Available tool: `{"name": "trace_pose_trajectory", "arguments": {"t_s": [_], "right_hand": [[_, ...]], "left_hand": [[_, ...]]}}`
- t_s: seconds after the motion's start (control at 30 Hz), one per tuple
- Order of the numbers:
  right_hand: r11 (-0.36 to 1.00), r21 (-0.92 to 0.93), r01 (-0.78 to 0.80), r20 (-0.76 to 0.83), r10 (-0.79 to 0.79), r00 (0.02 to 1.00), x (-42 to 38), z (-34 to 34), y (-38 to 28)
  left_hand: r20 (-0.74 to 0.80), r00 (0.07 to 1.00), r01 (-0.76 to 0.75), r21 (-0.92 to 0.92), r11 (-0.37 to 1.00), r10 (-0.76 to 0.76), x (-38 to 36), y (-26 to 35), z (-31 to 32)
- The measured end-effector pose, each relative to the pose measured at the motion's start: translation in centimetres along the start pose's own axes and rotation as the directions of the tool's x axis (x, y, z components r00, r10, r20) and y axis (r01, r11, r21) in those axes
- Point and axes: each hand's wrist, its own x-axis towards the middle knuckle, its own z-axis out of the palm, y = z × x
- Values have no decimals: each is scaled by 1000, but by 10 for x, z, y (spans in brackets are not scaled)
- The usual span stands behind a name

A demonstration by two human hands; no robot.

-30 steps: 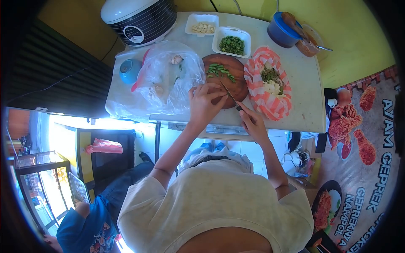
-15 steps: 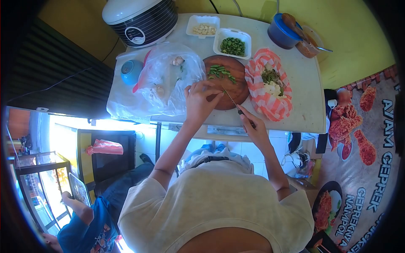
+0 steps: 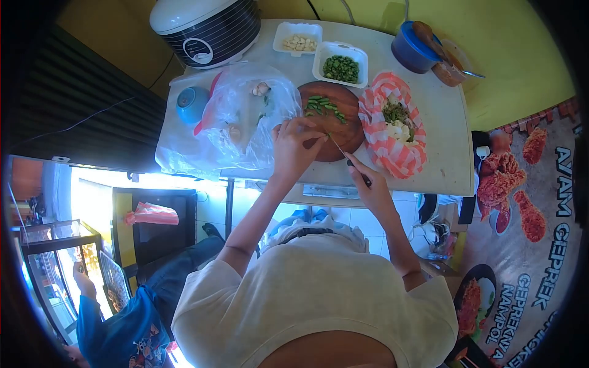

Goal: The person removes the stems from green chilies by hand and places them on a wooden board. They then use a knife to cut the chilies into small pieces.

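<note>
My right hand point(image 3: 370, 187) is closed around the dark handle of a knife point(image 3: 339, 149), its thin blade slanting up and left over the round wooden cutting board point(image 3: 348, 132). At the blade's tip, my left hand point(image 3: 297, 147) pinches a small green vegetable piece, mostly hidden by the fingers. More slender green pieces point(image 3: 325, 107) lie on the board's upper half. Left of the board spreads a clear plastic bag point(image 3: 236, 122) with garlic bulbs point(image 3: 260, 89) on it. To the right is a red-and-white striped bag point(image 3: 410, 161) holding pale and greenish scraps point(image 3: 397, 116).
Behind the board stand a foam box of chopped greens point(image 3: 341, 69) and one of peeled garlic point(image 3: 299, 43). A rice cooker point(image 3: 208, 37), a turquoise bowl point(image 3: 191, 104) and a blue-lidded tub point(image 3: 412, 52) stand around the table point(image 3: 445, 138). Another person point(image 3: 126, 331) is at lower left.
My hands stay almost in place, with the knife shifting slightly at the left fingertips. The other person's arm has moved up and left towards the glass case.
</note>
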Motion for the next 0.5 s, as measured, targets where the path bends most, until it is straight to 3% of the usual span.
{"name": "trace_pose_trajectory", "arguments": {"t_s": [0.23, 0.3, 0.33, 0.5], "right_hand": [[999, -47, -2, 41, 3, 999, 24, 2, -2], [976, -28, 216, 9, -216, 976, 35, 3, 6], [976, -29, 218, 7, -218, 976, 40, 2, 10], [975, 220, -11, 115, -14, 993, 46, -15, -6]], "left_hand": [[2, 1000, 19, 5, 1000, -19, -1, 1, -2], [10, 1000, 18, 34, 999, -18, 0, 1, -2], [9, 1000, 15, 34, 999, -16, 0, 1, -2], [7, 1000, -7, 80, 997, 6, 8, 2, 3]]}}
